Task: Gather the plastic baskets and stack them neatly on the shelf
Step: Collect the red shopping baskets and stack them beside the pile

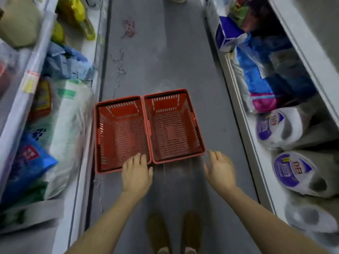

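Observation:
Two empty red plastic baskets sit side by side on the grey aisle floor. The left basket (121, 136) lies against the left shelf base, and the right basket (174, 127) touches its side. My left hand (136, 173) hovers over the near right corner of the left basket, fingers spread, holding nothing. My right hand (220, 169) floats open just past the near right corner of the right basket, not touching it.
Shelves line both sides of the narrow aisle: bagged goods on the left shelf (60, 136), paper rolls (282, 127) and blue packs on the right. Loose string litter (129, 28) lies on the floor farther ahead. My feet (174, 233) stand below the baskets.

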### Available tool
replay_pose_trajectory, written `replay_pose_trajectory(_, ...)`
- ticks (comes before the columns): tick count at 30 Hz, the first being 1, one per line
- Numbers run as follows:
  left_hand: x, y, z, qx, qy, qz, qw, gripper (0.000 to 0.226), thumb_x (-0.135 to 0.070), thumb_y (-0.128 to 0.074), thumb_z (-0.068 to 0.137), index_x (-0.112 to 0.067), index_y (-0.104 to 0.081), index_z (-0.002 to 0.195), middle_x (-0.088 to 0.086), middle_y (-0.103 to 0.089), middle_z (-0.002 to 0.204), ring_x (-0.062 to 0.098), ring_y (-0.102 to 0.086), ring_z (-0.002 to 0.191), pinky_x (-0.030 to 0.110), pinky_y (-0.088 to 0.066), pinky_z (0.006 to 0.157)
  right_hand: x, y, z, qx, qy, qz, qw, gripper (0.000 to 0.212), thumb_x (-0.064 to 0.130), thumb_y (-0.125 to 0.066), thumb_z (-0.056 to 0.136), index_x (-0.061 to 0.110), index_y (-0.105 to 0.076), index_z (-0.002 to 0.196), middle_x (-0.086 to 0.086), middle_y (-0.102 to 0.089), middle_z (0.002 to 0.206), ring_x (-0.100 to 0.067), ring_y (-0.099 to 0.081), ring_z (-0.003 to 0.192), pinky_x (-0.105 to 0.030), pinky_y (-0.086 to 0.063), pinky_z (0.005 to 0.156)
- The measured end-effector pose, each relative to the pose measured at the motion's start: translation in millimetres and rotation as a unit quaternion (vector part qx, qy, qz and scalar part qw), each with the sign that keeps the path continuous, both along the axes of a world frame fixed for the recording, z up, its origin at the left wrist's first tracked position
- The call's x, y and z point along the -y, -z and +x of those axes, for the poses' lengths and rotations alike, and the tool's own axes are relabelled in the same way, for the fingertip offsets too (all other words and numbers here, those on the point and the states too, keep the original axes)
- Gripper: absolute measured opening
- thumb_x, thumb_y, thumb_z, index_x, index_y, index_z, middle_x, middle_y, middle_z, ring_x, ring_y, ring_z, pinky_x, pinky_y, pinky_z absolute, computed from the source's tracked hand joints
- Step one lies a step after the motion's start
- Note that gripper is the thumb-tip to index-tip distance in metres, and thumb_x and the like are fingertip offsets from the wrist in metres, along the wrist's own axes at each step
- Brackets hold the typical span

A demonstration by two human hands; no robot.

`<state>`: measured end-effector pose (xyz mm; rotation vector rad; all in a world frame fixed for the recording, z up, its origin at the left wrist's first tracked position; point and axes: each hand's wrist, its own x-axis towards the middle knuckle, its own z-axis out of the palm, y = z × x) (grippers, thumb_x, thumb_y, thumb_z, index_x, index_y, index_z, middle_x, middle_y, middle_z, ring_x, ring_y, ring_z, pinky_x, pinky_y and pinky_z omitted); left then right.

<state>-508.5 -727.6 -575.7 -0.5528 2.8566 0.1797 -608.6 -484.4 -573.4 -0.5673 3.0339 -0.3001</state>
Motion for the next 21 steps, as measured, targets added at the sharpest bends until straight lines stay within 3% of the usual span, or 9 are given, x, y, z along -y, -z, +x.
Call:
replay_pose_trajectory(4, 19, 77, -29, 0.009, -0.012, 0.001, 1.0, 0.056, -0.024, -0.091, 0.06, 0.001, -0.072, 0.107, 0.02, -0.072, 0.109, 0.041, -0.069, 0.091, 0.048, -0.056, 0.077, 9, 85, -33, -0.002, 0.012, 0.026, 1.0, 0.028, 0.016, -0.065, 0.067, -0.001, -0.067, 0.089, -0.019, -0.066, 0.076, -0.038, -0.063, 0.065, -0.039, -0.051, 0.059)
replay_pose_trajectory(8, 30, 157, -45, 0.015, -0.019, 0.013, 1.0, 0.064, -0.025, -0.088, 0.067, 0.004, -0.067, 0.12, 0.022, -0.069, 0.121, 0.042, -0.067, 0.103, 0.05, -0.056, 0.081, 14, 167, -61, 0.042, 0.039, 0.019, 0.998, 0.028, 0.012, -0.076, 0.073, -0.001, -0.065, 0.095, -0.021, -0.066, 0.083, -0.042, -0.062, 0.075, -0.045, -0.051, 0.066)
replay_pose_trajectory(11, 30, 196, -57, 0.005, -0.058, 0.025, 0.998, 0.077, -0.034, -0.069, 0.089, 0.004, -0.039, 0.149, 0.021, -0.039, 0.156, 0.037, -0.042, 0.141, 0.049, -0.043, 0.106, 14, 218, -77, 0.061, 0.068, 0.003, 0.996, 0.042, 0.018, -0.069, 0.082, -0.002, -0.059, 0.118, -0.023, -0.063, 0.103, -0.043, -0.058, 0.093, -0.048, -0.05, 0.08)
replay_pose_trajectory(13, 31, 213, -63, 0.013, -0.066, 0.032, 0.997, 0.083, -0.041, -0.054, 0.097, 0.0, -0.016, 0.158, 0.016, -0.014, 0.167, 0.03, -0.017, 0.153, 0.044, -0.031, 0.116, 15, 239, -83, 0.096, 0.113, -0.034, 0.988, 0.05, 0.019, -0.065, 0.087, -0.003, -0.051, 0.129, -0.024, -0.059, 0.116, -0.043, -0.055, 0.103, -0.049, -0.047, 0.087)
replay_pose_trajectory(17, 36, 236, -74, 0.04, -0.06, 0.042, 0.997, 0.088, -0.046, -0.046, 0.1, -0.002, 0.002, 0.158, 0.014, 0.002, 0.168, 0.026, -0.003, 0.156, 0.041, -0.021, 0.121, 24, 264, -95, 0.173, 0.222, -0.145, 0.949, 0.047, 0.009, -0.06, 0.088, 0.003, -0.049, 0.133, -0.023, -0.06, 0.124, -0.043, -0.059, 0.108, -0.05, -0.049, 0.089)
replay_pose_trajectory(21, 35, 240, -75, 0.053, -0.064, 0.06, 0.995, 0.093, -0.044, -0.052, 0.098, -0.003, 0.007, 0.158, 0.013, 0.004, 0.168, 0.025, 0.0, 0.156, 0.038, -0.015, 0.123, 9, 294, -107, 0.254, 0.347, -0.268, 0.862, 0.043, 0.005, -0.05, 0.075, 0.022, -0.064, 0.112, -0.013, -0.072, 0.102, -0.037, -0.069, 0.091, -0.056, -0.054, 0.085)
